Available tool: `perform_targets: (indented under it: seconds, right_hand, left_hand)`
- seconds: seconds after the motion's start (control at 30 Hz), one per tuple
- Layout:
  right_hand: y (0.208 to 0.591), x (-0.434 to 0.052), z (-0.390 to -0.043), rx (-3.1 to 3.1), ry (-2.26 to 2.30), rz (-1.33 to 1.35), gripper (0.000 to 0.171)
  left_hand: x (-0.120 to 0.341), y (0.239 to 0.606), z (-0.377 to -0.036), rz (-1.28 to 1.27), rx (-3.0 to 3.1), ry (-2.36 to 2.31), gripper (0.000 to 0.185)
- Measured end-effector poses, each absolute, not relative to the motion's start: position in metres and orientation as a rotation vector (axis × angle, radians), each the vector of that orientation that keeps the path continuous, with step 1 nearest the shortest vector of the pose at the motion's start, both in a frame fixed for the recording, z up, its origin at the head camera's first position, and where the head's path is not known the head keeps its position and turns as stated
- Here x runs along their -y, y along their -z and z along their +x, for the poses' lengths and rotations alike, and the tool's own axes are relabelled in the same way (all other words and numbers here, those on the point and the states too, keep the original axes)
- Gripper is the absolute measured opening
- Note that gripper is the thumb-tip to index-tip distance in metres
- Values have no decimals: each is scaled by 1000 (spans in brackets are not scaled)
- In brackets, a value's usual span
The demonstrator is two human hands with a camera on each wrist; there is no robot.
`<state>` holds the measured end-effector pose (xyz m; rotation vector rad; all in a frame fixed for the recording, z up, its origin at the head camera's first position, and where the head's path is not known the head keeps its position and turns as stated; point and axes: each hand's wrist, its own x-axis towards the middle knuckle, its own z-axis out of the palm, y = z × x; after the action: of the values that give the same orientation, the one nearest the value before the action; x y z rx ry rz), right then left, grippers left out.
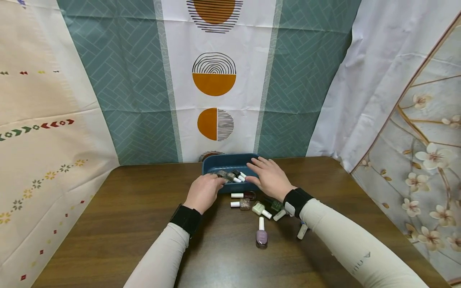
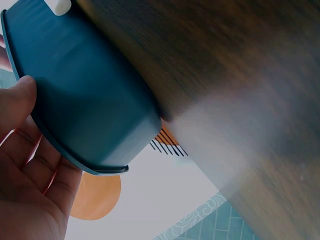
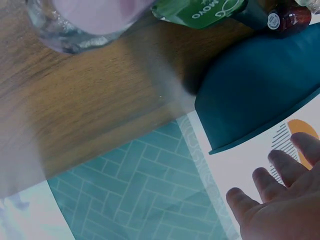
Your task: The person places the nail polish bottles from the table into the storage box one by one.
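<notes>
A dark blue plastic bin [image 1: 225, 161] stands at the far edge of the table, with several nail polish bottles [image 1: 230, 176] lying inside. My left hand [image 1: 203, 192] grips its left front rim. In the left wrist view the thumb [image 2: 22, 97] lies on the outer wall and the other fingers pass behind the rim. My right hand [image 1: 271, 178] hovers at the bin's right end, its fingers spread and holding nothing. Below that hand, a green nail polish bottle [image 3: 200, 12] and a dark red one [image 3: 290, 19] lie beside the bin.
In front of the bin lie a glitter bottle [image 1: 245, 204], a pale green bottle [image 1: 258, 208] and a purple bottle [image 1: 261, 238]. Another bottle with a light cap [image 1: 302, 231] is partly behind my right forearm. A patterned curtain [image 1: 216, 132] hangs behind the wooden table [image 1: 144, 208].
</notes>
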<state>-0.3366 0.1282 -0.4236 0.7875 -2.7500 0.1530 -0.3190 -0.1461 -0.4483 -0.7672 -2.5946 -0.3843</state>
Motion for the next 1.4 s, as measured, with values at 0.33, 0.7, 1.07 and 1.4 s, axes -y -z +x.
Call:
perform_targets:
  seconds: [0.33,0.7,1.07,1.4]
  right_hand:
    - [421,-133,-324,2745,-139,799,68]
    - [422,-144,-308,2733,-179,803,74]
    - [422,-158,-290,2719,-190,798,75]
    - [426,-171,-273,2696,-192,785,77]
  left_hand:
    - [147,449,-319,-770,2599,393,14]
    - [146,451,-320,-772,2581,383,14]
    - [146,449,-318,-769,2594,391,14]
    - [146,449,-318,-767,2592,384,15]
